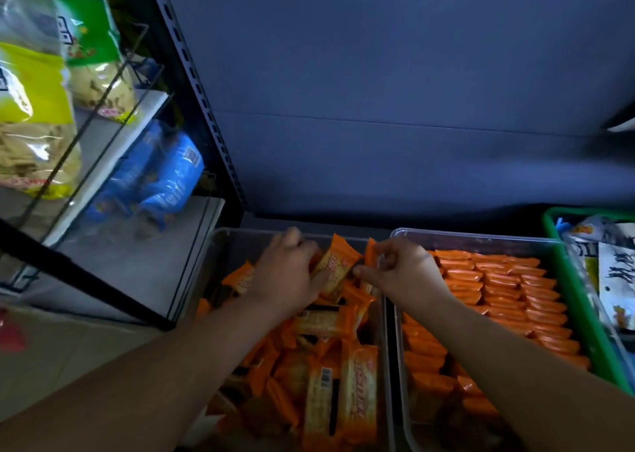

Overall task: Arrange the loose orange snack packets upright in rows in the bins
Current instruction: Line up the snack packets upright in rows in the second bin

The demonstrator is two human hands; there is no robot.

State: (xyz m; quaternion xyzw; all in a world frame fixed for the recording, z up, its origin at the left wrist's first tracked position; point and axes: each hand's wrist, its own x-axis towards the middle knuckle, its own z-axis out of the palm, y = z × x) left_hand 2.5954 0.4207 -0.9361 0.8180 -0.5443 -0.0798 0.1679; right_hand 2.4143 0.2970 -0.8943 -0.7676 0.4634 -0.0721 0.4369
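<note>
Item 1. Left-hand grip: fingers curled round the left side of one tilted orange foil snack packet, which is held raised above the far end of the left bin.

Item 2. Right-hand grip: thumb and forefinger pinch the lower right edge of the same packet.

Item 3. Left clear plastic bin: holds a loose heap of orange snack packets, lying flat and crossed at mixed angles.

Item 4. Right clear plastic bin: touching the left bin; holds upright orange packets in close rows, filled from the far wall towards the near end.

Item 5. Green plastic basket: just beside the right bin, with white printed bags inside.

Item 6. Wire-fronted shelf, left: blue snack bags below, yellow-green clear bags above.

Item 7. Brown cardboard box: near left, under the left forearm.
</note>
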